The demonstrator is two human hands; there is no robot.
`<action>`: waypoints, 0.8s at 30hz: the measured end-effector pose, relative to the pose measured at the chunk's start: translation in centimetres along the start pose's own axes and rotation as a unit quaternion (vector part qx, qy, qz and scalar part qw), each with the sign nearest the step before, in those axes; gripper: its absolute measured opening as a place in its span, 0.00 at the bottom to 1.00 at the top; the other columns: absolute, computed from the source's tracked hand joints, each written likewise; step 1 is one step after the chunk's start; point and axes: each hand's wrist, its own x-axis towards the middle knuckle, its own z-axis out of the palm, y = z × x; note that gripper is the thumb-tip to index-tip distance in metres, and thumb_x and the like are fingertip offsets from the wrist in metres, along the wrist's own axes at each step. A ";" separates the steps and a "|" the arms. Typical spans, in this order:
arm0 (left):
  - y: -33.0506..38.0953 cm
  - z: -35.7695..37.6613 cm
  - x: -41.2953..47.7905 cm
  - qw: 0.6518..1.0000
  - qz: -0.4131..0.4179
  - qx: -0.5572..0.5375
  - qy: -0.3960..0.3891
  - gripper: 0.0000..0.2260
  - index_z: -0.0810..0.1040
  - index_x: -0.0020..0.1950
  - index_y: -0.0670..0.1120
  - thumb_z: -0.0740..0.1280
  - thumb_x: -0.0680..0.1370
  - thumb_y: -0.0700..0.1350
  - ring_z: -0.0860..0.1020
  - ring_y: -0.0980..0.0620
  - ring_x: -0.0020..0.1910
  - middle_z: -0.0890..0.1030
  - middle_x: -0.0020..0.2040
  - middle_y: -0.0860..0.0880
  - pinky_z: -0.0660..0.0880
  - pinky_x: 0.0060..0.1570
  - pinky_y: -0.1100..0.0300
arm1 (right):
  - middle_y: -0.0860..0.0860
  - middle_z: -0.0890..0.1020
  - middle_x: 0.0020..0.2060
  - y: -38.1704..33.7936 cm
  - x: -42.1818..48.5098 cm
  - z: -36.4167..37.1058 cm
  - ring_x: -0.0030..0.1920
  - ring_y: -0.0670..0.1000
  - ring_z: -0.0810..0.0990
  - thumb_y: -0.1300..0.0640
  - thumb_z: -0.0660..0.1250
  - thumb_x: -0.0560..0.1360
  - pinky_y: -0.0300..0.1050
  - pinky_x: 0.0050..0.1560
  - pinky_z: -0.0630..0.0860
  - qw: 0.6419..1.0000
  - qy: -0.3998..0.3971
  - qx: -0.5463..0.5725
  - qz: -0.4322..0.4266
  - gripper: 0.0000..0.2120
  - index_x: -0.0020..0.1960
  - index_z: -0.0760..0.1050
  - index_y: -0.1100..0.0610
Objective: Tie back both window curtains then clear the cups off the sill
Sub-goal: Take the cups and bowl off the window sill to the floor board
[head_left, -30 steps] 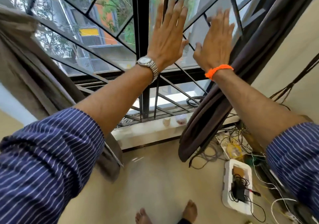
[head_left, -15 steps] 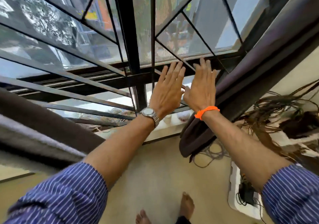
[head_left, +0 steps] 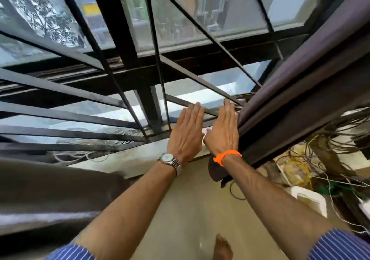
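Observation:
My left hand (head_left: 187,134), with a silver watch at the wrist, is stretched flat and empty over the window sill (head_left: 128,159). My right hand (head_left: 224,129), with an orange band at the wrist, is flat and empty beside it, its outer edge against the dark right curtain (head_left: 290,103). That curtain hangs bunched in a diagonal band down to the floor. The left curtain (head_left: 50,189) is a blurred grey-brown mass at the lower left. Both hands cover the spot on the sill where the cups stood, so no cup shows.
Black window bars (head_left: 120,39) and the frame fill the upper view. A white cord (head_left: 80,155) lies on the sill at left. Tangled cables (head_left: 300,169) and a white box (head_left: 310,199) crowd the floor at right. My bare foot (head_left: 222,247) stands on the beige floor.
Both hands have come down from the upper window panes to the sill, staying flat and empty. The view has moved closer to the window, and the cups are now hidden behind the hands.

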 end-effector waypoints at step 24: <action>1.2 28.3 -2.0 0.977 -0.163 -0.049 -0.130 0.31 0.61 0.73 0.38 0.63 0.76 0.54 0.65 0.39 0.70 0.67 0.70 0.38 0.58 0.74 0.47 | 0.63 0.67 0.70 14.6 3.1 24.2 0.72 0.62 0.65 0.58 0.69 0.69 0.54 0.71 0.66 0.984 -0.117 0.070 0.116 0.37 0.72 0.58 0.66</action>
